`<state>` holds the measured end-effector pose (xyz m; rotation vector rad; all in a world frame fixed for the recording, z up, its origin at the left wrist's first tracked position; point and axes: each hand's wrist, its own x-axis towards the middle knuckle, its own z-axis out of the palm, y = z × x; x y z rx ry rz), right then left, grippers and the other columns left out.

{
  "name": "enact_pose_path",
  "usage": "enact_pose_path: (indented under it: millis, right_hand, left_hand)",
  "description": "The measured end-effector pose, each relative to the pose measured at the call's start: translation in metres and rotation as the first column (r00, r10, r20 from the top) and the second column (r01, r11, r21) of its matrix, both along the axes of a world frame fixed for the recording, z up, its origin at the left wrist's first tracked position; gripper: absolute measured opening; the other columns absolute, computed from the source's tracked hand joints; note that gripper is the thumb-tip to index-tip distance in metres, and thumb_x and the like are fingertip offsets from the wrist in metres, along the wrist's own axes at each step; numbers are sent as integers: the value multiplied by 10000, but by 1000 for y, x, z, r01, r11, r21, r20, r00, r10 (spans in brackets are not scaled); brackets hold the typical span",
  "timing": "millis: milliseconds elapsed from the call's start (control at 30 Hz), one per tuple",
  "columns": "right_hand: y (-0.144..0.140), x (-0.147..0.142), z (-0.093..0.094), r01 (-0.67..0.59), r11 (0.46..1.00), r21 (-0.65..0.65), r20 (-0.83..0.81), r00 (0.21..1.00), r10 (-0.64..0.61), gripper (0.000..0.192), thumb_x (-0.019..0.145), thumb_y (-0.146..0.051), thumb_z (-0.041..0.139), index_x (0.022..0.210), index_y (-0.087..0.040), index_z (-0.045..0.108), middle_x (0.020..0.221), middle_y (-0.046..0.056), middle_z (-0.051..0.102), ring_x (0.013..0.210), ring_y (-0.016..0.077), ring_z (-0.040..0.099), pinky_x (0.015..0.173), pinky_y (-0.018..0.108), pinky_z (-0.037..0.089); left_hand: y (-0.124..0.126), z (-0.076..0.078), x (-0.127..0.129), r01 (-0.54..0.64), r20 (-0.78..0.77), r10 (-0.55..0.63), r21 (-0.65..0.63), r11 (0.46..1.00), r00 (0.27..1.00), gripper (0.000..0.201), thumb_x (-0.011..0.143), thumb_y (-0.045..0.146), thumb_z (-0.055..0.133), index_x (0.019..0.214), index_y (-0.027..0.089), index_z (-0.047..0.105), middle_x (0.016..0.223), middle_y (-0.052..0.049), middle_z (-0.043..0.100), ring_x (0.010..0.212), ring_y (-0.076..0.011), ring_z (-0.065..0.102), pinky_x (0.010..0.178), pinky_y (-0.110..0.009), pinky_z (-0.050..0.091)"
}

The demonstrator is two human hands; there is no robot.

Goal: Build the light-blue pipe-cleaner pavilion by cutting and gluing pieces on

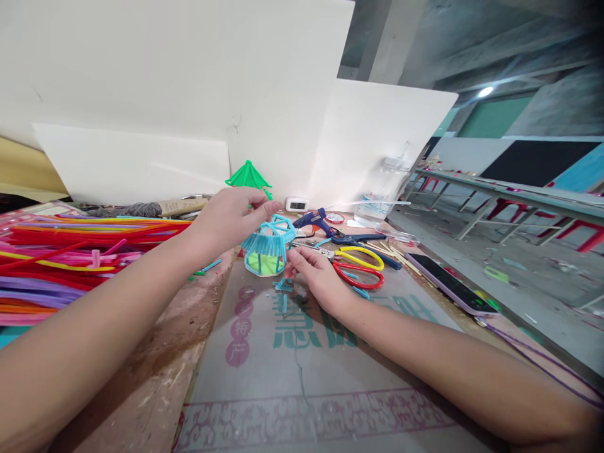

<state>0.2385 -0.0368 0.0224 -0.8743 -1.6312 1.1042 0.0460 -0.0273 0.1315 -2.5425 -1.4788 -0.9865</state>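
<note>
left hand (231, 217): pinching roof of blue pipe-cleaner pavilion (268, 246)
right hand (315, 272): fingers closed on its base
progress: roof, posts built; cut bits (284, 286) loose on counter (155, 377)

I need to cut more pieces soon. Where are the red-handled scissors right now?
In the head view, the red-handled scissors lie on the table right of centre, just beyond the right hand, beside the yellow-handled scissors.

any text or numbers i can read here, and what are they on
Cardboard sheet under the hands: large green characters and round purple marks, seen upside down and partly covered, not legible.
Small white digital clock by the wall: dark digits, too small to read.
Tan packet at the back: print blurred.
Phone: screen dark, no text.
</note>
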Motion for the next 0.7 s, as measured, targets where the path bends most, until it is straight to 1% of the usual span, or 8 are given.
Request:
enact_pose_path:
  millis: [67, 167, 233, 367, 467, 567, 633, 700]
  right_hand:
    - [-1, -1, 0, 6, 1000, 4, 0, 1000, -6, 373, 877, -558, 577, 726, -217, 579, 680, -2, 604, 683, 149, 546, 708, 298, 429]
    - [-1, -3, 0, 28, 1000, -8, -16, 999, -28, 335, 876, -539, 581, 771, -221, 584, 684, -5, 604, 685, 153, 551, 712, 300, 433]
    - [0, -2, 0, 45, 999, 4, -13, 999, -45, 327, 874, -530, 579, 782, -217, 578, 679, -7, 600, 685, 153, 548, 707, 299, 435]
    - [9, 12, 16, 162, 972, 170, 46, 984, -172, 305, 882, -476, 584, 747, -204, 553, 674, -12, 561, 670, 143, 516, 669, 287, 422]
    - [13, 29, 43, 219, 890, 400, 153, 942, -300, 196, 899, -370, 593, 803, -199, 608, 731, 4, 582, 690, 151, 516, 667, 295, 414]
    - [13, 40, 67, 49, 769, 638, 334, 882, -333, 139, 921, -262, 569, 984, -222, 686, 933, 52, 656, 865, 198, 586, 797, 342, 446]
    - [12, 40, 71, -65, 702, 709, 416, 842, -342, 189, 934, -231, 544, 1059, -233, 687, 1028, 73, 664, 978, 223, 595, 878, 371, 442]
    - [11, 37, 65, -121, 674, 728, 458, 819, -347, 203, 928, -215, 546, 1097, -228, 659, 1071, 86, 664, 1023, 239, 590, 903, 386, 436]
  left_hand:
    - [4, -3, 0, 38, -41, -38, 8, 999, 998, 393, 927, 449, 433, 805, 177, 689, 800, -57, 685, 800, -218, 618, 723, -317, 434]
    - [16, -13, 0, 171, -110, -169, 6, 985, 979, 329, 931, 356, 434, 1044, 200, 700, 1068, -64, 713, 1031, -226, 622, 919, -348, 440]
    - [24, -20, 0, 193, -147, -188, 18, 981, 971, 355, 951, 352, 407, 1071, 193, 701, 1118, -78, 708, 1102, -229, 604, 985, -366, 424]
    - [28, -26, -2, 180, -183, -179, -11, 984, 967, 372, 964, 347, 396, 1107, 170, 689, 1171, -94, 687, 1160, -230, 581, 1020, -367, 414]
    - [27, -24, -6, 143, -173, -154, -69, 987, 973, 381, 965, 345, 392, 1208, 181, 636, 1219, -83, 663, 1171, -226, 578, 1005, -366, 428]
    - [27, -23, -7, 143, -164, -152, -64, 988, 975, 364, 956, 343, 410, 1151, 183, 672, 1202, -81, 665, 1162, -226, 579, 998, -365, 434]
    - [27, -24, -4, 174, -162, -173, -10, 985, 972, 351, 949, 343, 430, 1062, 180, 718, 1184, -85, 671, 1149, -227, 584, 1000, -363, 431]
    - [23, -24, 1, 186, -153, -178, 40, 982, 972, 358, 944, 385, 455, 999, 185, 748, 1170, -89, 679, 1138, -236, 588, 997, -372, 429]
